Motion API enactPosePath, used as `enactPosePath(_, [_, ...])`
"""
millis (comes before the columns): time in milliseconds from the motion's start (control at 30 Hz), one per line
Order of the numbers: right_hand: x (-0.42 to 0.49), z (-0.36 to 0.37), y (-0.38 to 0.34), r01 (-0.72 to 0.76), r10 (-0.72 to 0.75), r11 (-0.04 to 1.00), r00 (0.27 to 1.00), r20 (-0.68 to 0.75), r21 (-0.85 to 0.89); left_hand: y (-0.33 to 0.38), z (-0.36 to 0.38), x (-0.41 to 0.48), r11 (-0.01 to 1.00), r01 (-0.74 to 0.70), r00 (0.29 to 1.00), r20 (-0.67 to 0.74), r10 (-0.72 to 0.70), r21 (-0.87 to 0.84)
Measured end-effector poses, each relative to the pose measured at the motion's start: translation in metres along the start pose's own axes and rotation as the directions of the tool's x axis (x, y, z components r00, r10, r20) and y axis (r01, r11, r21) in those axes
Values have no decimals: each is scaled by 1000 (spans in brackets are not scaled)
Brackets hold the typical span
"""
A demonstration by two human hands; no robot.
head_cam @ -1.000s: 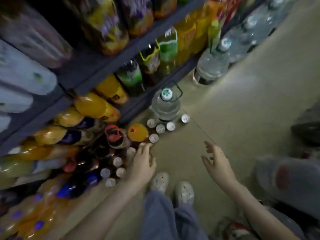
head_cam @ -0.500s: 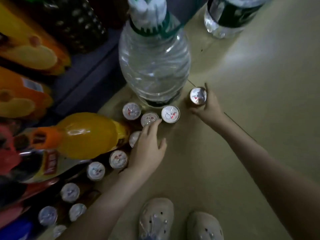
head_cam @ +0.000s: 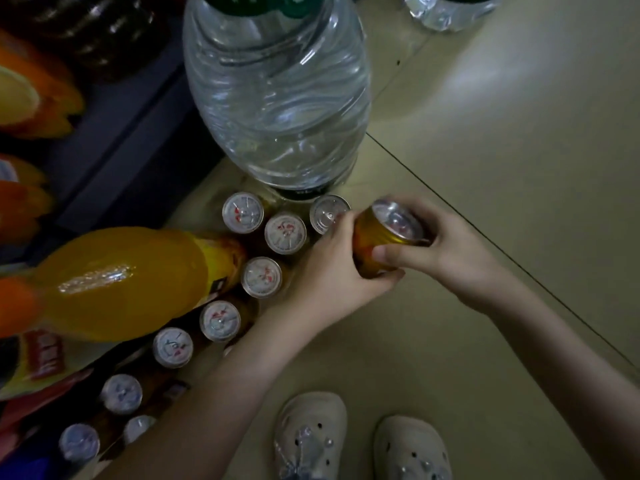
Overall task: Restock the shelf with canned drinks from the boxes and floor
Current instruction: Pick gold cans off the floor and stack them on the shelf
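Note:
A gold canned drink [head_cam: 379, 237] is lifted off the floor and tilted, silver top facing up-right. My right hand [head_cam: 446, 251] grips it around the top with the thumb across its side. My left hand [head_cam: 332, 271] curls round the lower part of the same can. Several more cans with silver lids stand in a row on the floor, among them one [head_cam: 284, 233] by the big bottle and one [head_cam: 261, 276] beside my left wrist. The row runs down to the lower left [head_cam: 172, 347].
A large clear water bottle [head_cam: 277, 95] stands just beyond the cans. An orange soda bottle [head_cam: 121, 282] lies at the left against the dark shelf base [head_cam: 114, 147]. Another water bottle [head_cam: 446, 10] is at the top right. My pale clogs [head_cam: 311, 438] stand below on the beige floor.
My right hand has lifted the rightmost can off the floor and brought it left. My left hand has moved from the can tops onto this can. The camera has come closer.

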State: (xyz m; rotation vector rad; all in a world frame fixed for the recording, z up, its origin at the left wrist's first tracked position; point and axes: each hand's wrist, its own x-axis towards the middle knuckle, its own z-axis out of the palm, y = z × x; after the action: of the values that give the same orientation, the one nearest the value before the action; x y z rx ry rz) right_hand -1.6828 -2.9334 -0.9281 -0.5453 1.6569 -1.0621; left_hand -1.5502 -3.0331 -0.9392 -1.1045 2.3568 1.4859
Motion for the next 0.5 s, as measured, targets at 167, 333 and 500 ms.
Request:
enactPosePath(167, [14, 9, 41, 5, 23, 976, 992, -124, 218, -18, -16, -20, 958, 207, 978, 54, -201, -200])
enactPosePath(333, [56, 42, 93, 27, -36, 993, 996, -83, -113, -45, -28, -46, 845, 368, 929, 115, -352, -387])
enactPosePath(500, [86, 73, 105, 128, -145, 982, 982, -123, -140, -52, -25, -55, 706, 437, 889, 146, -434, -558])
